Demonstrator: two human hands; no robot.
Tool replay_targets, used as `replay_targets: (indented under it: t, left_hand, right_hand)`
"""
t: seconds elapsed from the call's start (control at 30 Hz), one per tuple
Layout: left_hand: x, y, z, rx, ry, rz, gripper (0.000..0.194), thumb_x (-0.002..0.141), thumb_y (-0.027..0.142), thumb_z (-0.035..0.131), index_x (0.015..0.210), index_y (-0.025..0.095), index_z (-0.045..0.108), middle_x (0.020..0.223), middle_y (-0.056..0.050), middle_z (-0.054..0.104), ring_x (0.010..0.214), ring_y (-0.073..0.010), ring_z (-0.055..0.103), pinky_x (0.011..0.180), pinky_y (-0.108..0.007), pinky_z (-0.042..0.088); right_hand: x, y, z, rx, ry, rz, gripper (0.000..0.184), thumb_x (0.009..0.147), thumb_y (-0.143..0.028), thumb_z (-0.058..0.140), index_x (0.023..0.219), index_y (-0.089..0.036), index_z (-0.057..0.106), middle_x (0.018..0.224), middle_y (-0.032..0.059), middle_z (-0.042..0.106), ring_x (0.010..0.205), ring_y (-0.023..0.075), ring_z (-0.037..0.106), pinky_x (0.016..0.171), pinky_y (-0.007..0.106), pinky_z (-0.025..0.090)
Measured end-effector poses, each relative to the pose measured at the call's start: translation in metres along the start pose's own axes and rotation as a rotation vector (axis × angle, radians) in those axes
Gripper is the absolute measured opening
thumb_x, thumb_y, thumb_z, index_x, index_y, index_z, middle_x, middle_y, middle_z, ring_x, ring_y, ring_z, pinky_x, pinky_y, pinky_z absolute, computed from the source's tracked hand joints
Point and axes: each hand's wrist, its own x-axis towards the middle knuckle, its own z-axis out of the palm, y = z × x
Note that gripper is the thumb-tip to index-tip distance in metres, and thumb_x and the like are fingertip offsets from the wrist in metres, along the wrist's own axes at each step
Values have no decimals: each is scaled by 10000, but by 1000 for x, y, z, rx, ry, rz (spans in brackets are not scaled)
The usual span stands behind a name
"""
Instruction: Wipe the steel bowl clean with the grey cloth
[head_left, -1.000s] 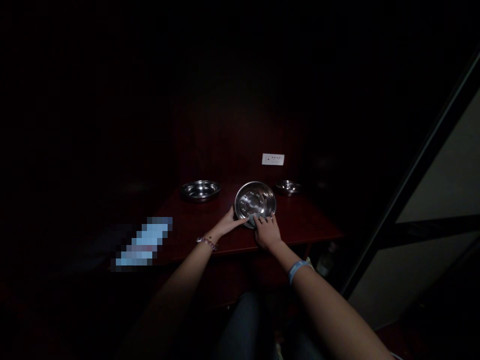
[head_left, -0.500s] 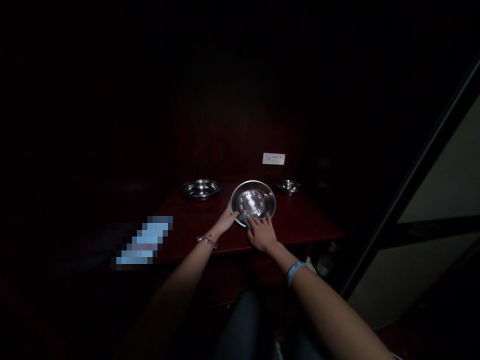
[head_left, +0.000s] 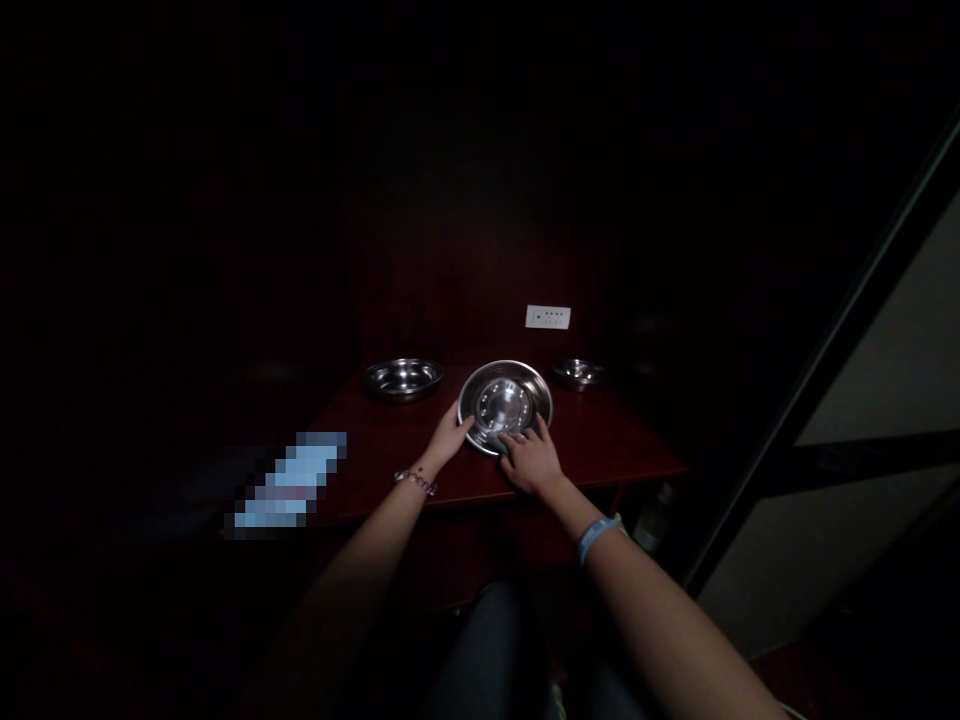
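Note:
A round steel plate (head_left: 506, 400) stands tilted toward me on the dark red table (head_left: 600, 440). My left hand (head_left: 448, 440) grips the plate's left rim. My right hand (head_left: 531, 462) presses a small grey cloth (head_left: 498, 441) against the plate's lower inside, fingers curled over it. The room is very dark and only the table's middle is lit.
A second steel plate (head_left: 402, 378) lies flat at the back left and a smaller steel dish (head_left: 577, 374) at the back right. A white socket panel (head_left: 547, 317) is on the back wall. A blurred bluish object (head_left: 289, 480) lies at the table's left. A dark frame (head_left: 832, 340) rises on the right.
The plate has turned and shifted slightly in my left hand. My right hand with the cloth has slid along the plate's lower inside, left and then back right.

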Motion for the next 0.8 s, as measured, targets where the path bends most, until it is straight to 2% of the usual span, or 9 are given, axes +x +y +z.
replay_targets:
  t: [0.23,0.37,0.5,0.6,0.8]
  left_hand:
    - [3,-5,-2,43,2,4,516,766,362,685,1224,134,624,1297,-152,669,1242,-306,595,1145,-487,370]
    - [1,-3,-3,64,8,-8,492,777,342,665,1221,134,628,1285,-147,677,1228,-303,604,1133,-490,383]
    - [0,1,-2,75,19,-2,460,781,298,643,1207,126,638,1271,-149,685,1216,-299,612,1131,-488,388]
    - [-1,5,-1,86,18,9,438,791,276,623,1202,127,641,1272,-146,685,1213,-296,613,1126,-487,394]
    - [-1,5,1,84,22,3,429,794,270,619,1198,129,639,1272,-141,685,1204,-290,618,1121,-484,402]
  right_hand:
    - [2,12,-9,-113,95,34,432,941,-383,490,1248,-156,692,1202,135,728,1353,305,464,1244,475,-73]
    - [4,21,-4,-182,160,67,518,912,-335,542,1363,-88,604,1370,174,630,1443,308,363,1250,442,-83]
    - [6,25,1,-198,166,105,549,922,-294,522,1417,-57,545,1457,185,552,1470,303,323,1252,430,-65]
    - [6,23,0,-167,166,107,536,923,-268,500,1412,-55,548,1449,190,557,1465,311,329,1246,450,-66]
    - [2,6,-3,-79,110,115,476,935,-341,480,1317,-108,642,1290,164,678,1374,309,434,1242,472,-51]
